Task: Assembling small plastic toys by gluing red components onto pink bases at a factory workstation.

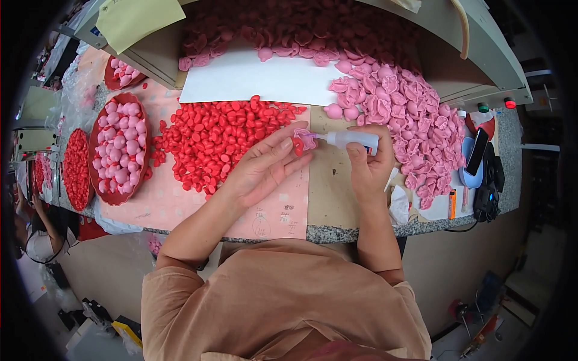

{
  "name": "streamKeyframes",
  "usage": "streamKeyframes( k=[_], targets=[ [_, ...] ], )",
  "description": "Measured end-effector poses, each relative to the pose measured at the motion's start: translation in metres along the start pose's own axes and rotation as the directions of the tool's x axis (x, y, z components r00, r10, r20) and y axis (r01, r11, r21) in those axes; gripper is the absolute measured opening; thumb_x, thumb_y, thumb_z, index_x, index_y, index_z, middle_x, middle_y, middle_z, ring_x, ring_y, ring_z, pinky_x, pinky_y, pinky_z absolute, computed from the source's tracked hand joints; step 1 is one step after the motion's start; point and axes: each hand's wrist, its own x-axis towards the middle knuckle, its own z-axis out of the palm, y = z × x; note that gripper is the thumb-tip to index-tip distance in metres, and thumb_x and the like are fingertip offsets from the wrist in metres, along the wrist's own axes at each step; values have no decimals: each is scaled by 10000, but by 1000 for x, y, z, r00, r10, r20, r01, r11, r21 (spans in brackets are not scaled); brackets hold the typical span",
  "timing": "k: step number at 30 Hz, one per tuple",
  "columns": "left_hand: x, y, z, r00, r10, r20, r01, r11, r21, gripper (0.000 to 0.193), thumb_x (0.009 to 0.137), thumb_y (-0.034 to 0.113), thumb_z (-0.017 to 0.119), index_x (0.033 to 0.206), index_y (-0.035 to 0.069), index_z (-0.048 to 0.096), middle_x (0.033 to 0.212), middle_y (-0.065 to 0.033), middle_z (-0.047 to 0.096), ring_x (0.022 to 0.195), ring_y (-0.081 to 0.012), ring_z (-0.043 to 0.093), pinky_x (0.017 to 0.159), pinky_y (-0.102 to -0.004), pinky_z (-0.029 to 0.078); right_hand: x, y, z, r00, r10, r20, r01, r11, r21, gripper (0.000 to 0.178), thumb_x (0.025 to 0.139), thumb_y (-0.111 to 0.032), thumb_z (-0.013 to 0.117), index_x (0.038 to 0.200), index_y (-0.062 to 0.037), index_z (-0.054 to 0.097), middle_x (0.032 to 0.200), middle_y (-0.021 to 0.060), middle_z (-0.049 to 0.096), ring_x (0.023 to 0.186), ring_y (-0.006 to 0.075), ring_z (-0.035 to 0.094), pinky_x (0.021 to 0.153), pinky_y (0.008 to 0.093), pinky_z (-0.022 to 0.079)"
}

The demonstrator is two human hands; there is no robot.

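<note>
Between the thumb and fingers of my left hand (260, 171) is a small pink hollow shell piece (309, 139). A red rounded piece (298, 147) shows beside it at the fingertips. My right hand (370, 168) is wrapped round a translucent white squeeze bottle (346, 139), tilted on its side. Its narrow nozzle points left and meets the pink piece; whether any liquid comes out is too small to tell. A heap of glossy red pieces (211, 138) lies beyond my left hand. To the right of the bottle spreads a pile of pink shells (400, 108).
A white sheet (253, 78) lies beneath the grey cabinet (481, 48). Red bowls stand at left, one (96, 186) holding pink balls. At right are a blue dish (471, 175), a black phone (477, 151), an orange lighter-like stick (452, 204) and black cables. Another person (51, 231) sits far left.
</note>
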Motion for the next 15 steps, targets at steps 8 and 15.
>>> streamKeyframes(
  k=[8, 15],
  targets=[
    [0, 0, 0, 1000, -2, 14, 2, 1000, 5, 419, 931, 118, 484, 1331, 35, 387, 1169, -45, 549, 1150, -175, 490, 1073, -366, 319, 0, 0, -1, 1000, -6, 26, 6, 1000, 0, 274, 819, -221, 675, 934, -23, 525, 845, 33, 572, 705, 79, 501, 620, 206, 405],
    [0, 4, 0, 1000, 20, -5, -20, 999, -31, 449, 933, 135, 482, 1350, 30, 353, 1211, -77, 528, 1170, -192, 476, 1073, -373, 319, 1, -4, -5, 999, -39, 35, 37, 999, 32, 236, 865, -219, 618, 943, -38, 487, 884, 18, 526, 697, 49, 439, 589, 184, 366]
  ],
)
